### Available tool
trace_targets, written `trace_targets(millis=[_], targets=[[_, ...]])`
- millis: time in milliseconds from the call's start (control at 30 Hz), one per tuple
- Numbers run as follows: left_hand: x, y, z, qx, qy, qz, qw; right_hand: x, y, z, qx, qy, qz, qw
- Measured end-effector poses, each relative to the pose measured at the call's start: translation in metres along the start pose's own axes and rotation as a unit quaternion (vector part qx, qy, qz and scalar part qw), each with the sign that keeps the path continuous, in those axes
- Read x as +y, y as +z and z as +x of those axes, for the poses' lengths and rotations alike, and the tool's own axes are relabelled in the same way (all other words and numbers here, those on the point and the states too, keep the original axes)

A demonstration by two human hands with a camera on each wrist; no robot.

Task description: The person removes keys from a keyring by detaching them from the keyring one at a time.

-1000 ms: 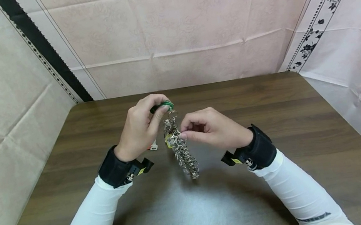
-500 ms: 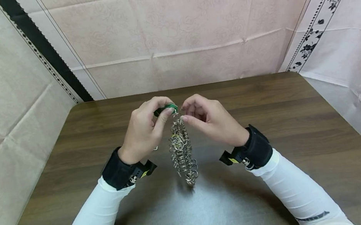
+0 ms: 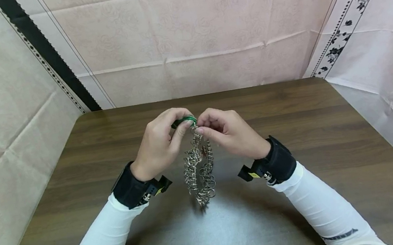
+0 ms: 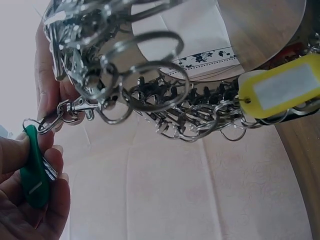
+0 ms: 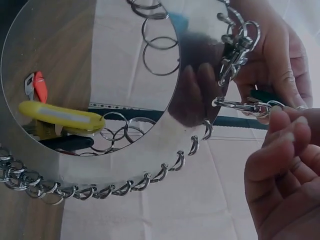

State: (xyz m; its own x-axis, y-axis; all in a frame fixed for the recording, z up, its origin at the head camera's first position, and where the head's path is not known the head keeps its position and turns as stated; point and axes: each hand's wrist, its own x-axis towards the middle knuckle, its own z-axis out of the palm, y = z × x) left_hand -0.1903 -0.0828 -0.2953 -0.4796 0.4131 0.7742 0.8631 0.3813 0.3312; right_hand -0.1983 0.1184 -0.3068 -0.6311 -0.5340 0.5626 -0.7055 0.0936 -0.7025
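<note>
In the head view, my left hand holds a green key tag by thumb and fingers. A metal key sits beside the tag in the left wrist view. Close on the right, the fingertips of my right hand pinch the end of a small metal clasp where it meets the tag's split ring. That clasp hangs from a large flat metal ring, its edge lined with several clasps and key rings. The large ring dangles below both hands. A yellow key tag hangs on it.
Below lies a brown wooden table. Through the large ring's opening, a red-orange tag with a key shows against the table. A black tag is near the yellow one. Pale patterned cloth surrounds the table.
My right hand has risen from the middle of the large ring to its top, beside the green tag. My left hand has shifted slightly right and nearer. The large ring has swung round.
</note>
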Motion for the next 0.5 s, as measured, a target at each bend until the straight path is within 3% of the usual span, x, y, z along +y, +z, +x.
trace_targets(millis=[200,500], targets=[[0.0007,-0.0011,0.0001,0.002,0.001,0.004,1.0000,-0.0033,-0.0002,-0.0008,-0.001,0.005,0.021,0.9998],[-0.0016,-0.0034,0.0011,0.013,-0.009,-0.004,0.9999,-0.0065,-0.0015,-0.0028,0.036,0.011,0.041,0.9985]])
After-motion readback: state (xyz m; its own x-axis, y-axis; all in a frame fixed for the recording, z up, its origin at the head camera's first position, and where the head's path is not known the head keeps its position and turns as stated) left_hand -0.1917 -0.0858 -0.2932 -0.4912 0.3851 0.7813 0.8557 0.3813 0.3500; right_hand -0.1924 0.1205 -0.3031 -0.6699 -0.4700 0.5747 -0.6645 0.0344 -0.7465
